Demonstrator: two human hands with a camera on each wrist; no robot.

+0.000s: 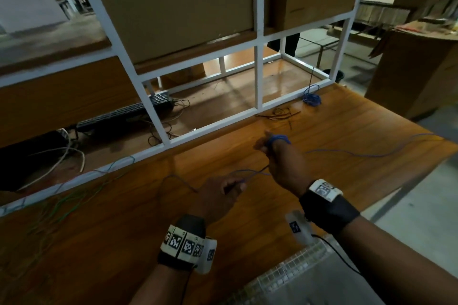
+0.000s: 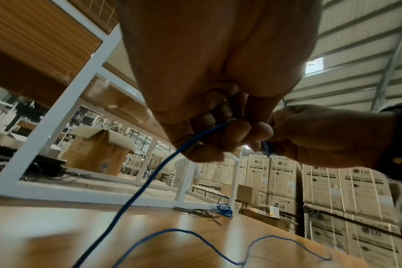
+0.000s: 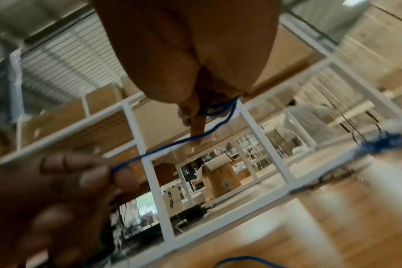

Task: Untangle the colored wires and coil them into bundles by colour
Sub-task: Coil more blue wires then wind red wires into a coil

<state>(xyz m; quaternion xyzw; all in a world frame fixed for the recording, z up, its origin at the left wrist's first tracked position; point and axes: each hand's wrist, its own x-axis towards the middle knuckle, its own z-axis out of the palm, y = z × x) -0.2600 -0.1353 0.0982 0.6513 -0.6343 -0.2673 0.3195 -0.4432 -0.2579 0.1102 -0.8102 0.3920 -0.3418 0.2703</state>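
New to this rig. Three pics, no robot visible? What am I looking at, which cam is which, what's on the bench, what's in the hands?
No robot: a person works bare-handed, with a camera on the head and one strapped to each wrist. The wide picture is the head view; the other two look along each hand.

The right hand has blue wire looped round its fingers. The left hand pinches the same wire and feeds it in.

On the wooden table lie a finished blue bundle, some dark wires beside it, and loose green wires at the left. Behind stands a white frame with a keyboard.
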